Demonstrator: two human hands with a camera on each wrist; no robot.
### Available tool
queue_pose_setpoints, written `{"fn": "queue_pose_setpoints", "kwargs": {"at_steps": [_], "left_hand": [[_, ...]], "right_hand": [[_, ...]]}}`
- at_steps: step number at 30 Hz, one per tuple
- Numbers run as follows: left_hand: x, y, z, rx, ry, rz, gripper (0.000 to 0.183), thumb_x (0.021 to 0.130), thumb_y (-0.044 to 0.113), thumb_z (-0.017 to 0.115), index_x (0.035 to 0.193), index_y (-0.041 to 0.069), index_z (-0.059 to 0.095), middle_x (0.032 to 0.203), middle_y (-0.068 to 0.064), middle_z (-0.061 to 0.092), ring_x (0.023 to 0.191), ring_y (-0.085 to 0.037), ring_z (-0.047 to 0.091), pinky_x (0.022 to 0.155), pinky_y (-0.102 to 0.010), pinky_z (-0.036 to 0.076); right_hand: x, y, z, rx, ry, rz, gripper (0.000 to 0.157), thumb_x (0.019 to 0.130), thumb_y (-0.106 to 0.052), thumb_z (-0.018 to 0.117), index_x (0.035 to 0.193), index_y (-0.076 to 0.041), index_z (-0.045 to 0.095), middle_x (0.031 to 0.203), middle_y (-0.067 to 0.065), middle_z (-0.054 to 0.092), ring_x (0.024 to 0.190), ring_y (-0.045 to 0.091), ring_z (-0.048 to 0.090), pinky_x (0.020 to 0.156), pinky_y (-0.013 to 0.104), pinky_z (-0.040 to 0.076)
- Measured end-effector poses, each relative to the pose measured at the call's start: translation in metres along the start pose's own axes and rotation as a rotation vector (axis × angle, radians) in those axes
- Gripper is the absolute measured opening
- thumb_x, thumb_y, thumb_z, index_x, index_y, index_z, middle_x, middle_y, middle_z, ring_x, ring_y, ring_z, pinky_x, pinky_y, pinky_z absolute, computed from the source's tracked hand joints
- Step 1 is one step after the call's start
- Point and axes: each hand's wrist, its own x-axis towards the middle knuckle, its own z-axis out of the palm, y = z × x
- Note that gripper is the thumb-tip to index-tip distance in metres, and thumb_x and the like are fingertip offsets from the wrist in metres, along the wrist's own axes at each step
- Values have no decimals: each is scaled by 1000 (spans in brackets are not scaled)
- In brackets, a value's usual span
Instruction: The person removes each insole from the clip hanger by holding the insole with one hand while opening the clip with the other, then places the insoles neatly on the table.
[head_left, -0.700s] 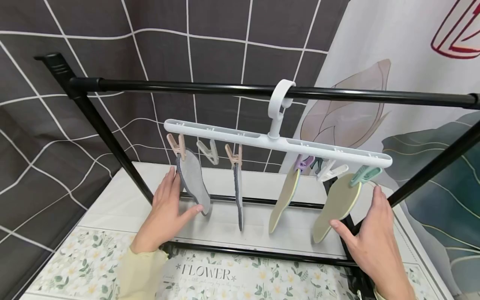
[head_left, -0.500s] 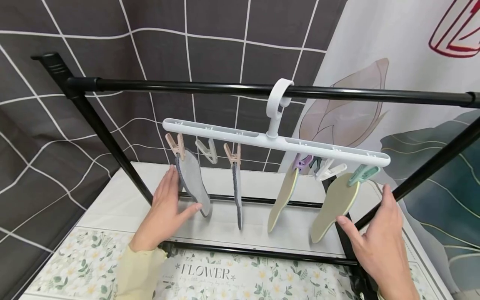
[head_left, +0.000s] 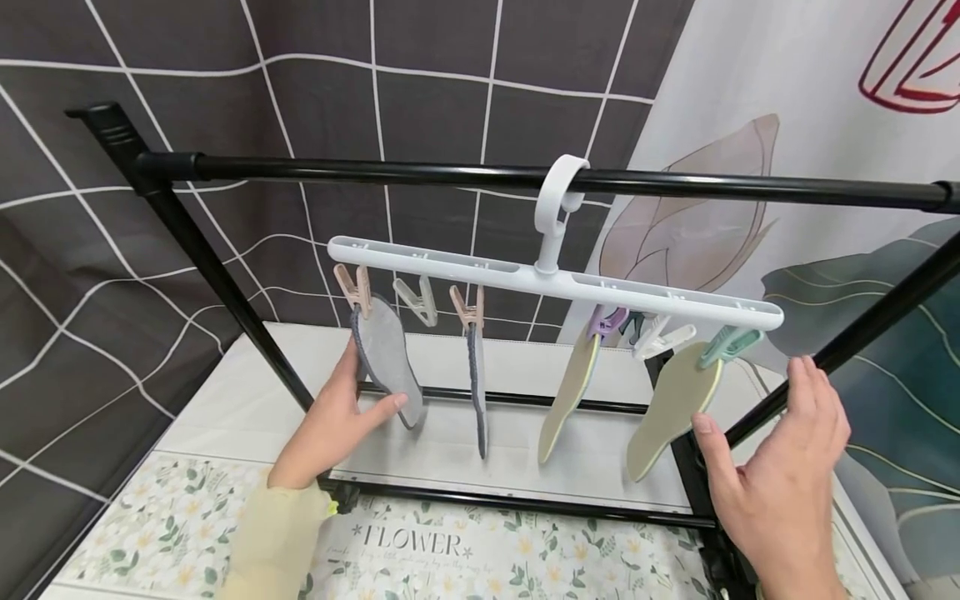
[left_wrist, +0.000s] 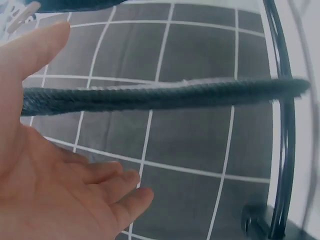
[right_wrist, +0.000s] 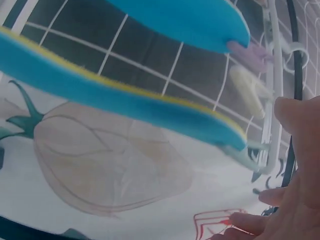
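In the head view a white clip hanger point(head_left: 555, 279) hangs by its hook from a black rail point(head_left: 360, 171). Two grey insoles point(head_left: 386, 358) hang at its left from pinkish-beige clothespins point(head_left: 355, 292). Two beige-green insoles point(head_left: 675, 412) hang at its right, one from a purple clothespin point(head_left: 606, 323), one from a green clothespin point(head_left: 731, 346). My left hand point(head_left: 337, 429) is around the leftmost grey insole, thumb in front, some fingers hidden behind it; in the left wrist view the insole point(left_wrist: 150, 97) runs edge-on between spread thumb and fingers. My right hand point(head_left: 783, 479) stands beside the rightmost insole, fingers extended.
Two white clothespins point(head_left: 660, 340) hang without insoles. The black rack's slanted posts point(head_left: 217, 275) and lower bars point(head_left: 525, 504) frame the space. Beneath lies a floral mat point(head_left: 172, 517) on a white surface. Dark checked cloth point(head_left: 435, 108) and a printed curtain point(head_left: 810, 100) stand behind.
My right hand has moved right, away from the rightmost insole. The left hand has shifted slightly right, its fingers now further behind the grey insole. Hanger and insoles stay nearly still.
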Motion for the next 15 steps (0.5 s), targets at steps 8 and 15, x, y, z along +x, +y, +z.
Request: {"fn": "queue_pose_setpoints", "kwargs": {"at_steps": [8, 15], "left_hand": [[5, 4, -5, -91, 7, -111, 102, 76, 46, 73, 148, 33, 2, 143, -15, 37, 129, -28, 38, 105, -47, 31], [8, 4, -7, -181, -14, -136, 100, 72, 38, 79, 148, 30, 14, 141, -14, 39, 128, -29, 40, 105, -48, 30]], "right_hand": [[4, -18, 5, 40, 81, -65, 76, 87, -54, 50, 133, 6, 39, 141, 25, 27, 130, 41, 21, 101, 55, 15], [12, -41, 18, 184, 220, -189, 62, 87, -45, 56, 120, 8, 52, 133, 26, 38, 117, 45, 34, 97, 39, 26]]}}
